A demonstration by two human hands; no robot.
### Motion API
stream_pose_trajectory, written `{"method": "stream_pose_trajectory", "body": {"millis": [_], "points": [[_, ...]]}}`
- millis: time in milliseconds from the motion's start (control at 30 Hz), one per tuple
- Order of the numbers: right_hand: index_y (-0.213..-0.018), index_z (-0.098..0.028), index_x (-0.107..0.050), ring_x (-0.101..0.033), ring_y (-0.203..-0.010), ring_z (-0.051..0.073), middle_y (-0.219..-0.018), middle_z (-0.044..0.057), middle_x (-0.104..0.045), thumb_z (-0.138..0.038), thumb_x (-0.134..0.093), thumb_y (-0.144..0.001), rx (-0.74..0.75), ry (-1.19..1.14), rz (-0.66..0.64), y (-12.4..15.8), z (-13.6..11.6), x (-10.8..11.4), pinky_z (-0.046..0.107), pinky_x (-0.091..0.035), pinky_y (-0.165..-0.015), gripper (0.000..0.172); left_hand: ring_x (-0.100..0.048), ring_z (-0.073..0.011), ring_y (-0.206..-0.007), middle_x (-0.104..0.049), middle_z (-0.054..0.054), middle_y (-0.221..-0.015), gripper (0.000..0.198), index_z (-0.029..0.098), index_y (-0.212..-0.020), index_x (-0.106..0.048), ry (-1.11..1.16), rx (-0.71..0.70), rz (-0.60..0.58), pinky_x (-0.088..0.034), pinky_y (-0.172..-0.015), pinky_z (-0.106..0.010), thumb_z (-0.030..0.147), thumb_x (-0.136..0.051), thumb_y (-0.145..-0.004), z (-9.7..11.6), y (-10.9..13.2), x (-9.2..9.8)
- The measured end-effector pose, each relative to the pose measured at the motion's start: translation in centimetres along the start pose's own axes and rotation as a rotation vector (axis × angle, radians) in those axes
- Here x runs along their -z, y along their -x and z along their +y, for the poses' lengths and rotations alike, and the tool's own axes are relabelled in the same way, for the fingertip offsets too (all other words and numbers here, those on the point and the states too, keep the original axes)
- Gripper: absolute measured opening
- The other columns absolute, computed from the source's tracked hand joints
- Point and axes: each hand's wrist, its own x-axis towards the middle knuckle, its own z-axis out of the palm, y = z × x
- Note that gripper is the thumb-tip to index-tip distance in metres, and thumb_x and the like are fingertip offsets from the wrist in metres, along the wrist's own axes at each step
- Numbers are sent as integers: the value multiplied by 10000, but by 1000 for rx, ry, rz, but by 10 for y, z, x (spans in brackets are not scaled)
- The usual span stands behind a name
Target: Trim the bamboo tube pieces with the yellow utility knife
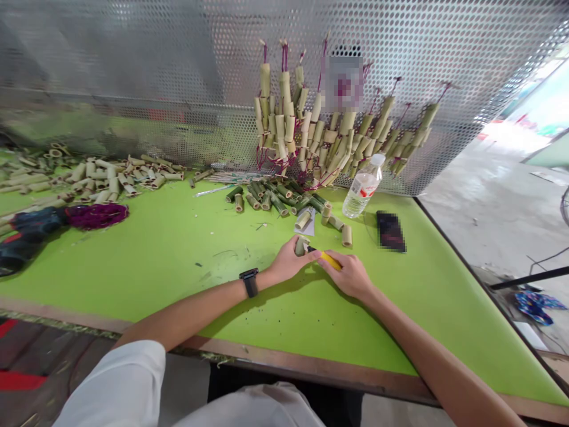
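My left hand (288, 261), with a black watch (249, 282) on its wrist, is closed around a short piece of bamboo (301, 245). In my right hand (351, 276) I grip a yellow utility knife (331, 261), its dark tip against the bamboo piece beside my left thumb. Just beyond my hands, a cut bamboo piece (303, 221) lies on a small grey-white sheet (310, 230). Another short piece (347, 235) stands upright to its right. Behind these lies a loose pile of green bamboo pieces (278, 204).
Strung bamboo figures (284, 118) hang on the perforated metal panel (178, 71) behind the green table (169, 267). A water bottle (362, 187) and a dark, pixelated object (391, 231) are at right. Leftward lie a bamboo heap (113, 178), purple cord (98, 216) and a power tool (33, 234).
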Motion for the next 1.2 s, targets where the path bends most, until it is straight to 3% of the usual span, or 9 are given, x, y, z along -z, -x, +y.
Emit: {"method": "stream_pose_trajectory", "body": {"millis": [200, 367, 533, 667, 933, 1200], "points": [[-1151, -176, -852, -545, -518, 177, -745, 74, -764, -861, -423, -1037, -24, 11, 10, -2, 4, -2, 304, -411, -534, 816, -447, -147, -701, -530, 40, -794, 601, 231, -932, -522, -49, -33, -17, -356, -657, -303, 773, -777, -880, 2, 0, 1], [-1063, -194, -856, -541, -481, 186, -683, 75, -740, -861, -396, -1045, -41, 6, 21, 0, -3, -4, 314, -407, -498, 810, -422, -156, -668, -494, 48, -736, 550, 244, -884, -496, -187, -23, 4, -325, -635, -309, 758, -673, -968, 8, 4, -2], [-1175, -157, -856, -557, -483, 192, -758, 111, -785, -844, -439, -1030, -121, -44, 159, -1, -2, 0, 318, -403, -475, 817, -439, -158, -659, -484, 47, -714, 457, 243, -857, -492, -186, -60, 93, -332, -649, -318, 632, -663, -1024, 5, 5, -5], [-1151, -154, -857, -594, -521, 206, -767, 115, -786, -825, -463, -1019, -141, -26, 221, -4, 4, 5, 323, -427, -512, 789, -441, -157, -670, -465, 51, -734, 472, 246, -883, -496, -123, -12, 132, -348, -647, -315, 660, -697, -992, 0, 1, -4], [-903, -214, -770, -594, -564, 196, -702, 62, -724, -762, -438, -1066, -65, 83, 67, -3, 1, 7, 310, -417, -578, 660, -447, -152, -646, -473, 54, -726, 416, 236, -936, -540, -118, -28, -1, -354, -633, -310, 632, -610, -1040, 1, 3, -3], [-882, -228, -646, -602, -622, 180, -725, 27, -689, -663, -548, -1086, -80, 190, -68, -3, 4, 14, 298, -388, -621, 491, -454, -153, -610, -468, 61, -680, 406, 241, -962, -528, -92, -15, -35, -342, -604, -297, 635, -582, -1040, -2, 2, -2]]}}
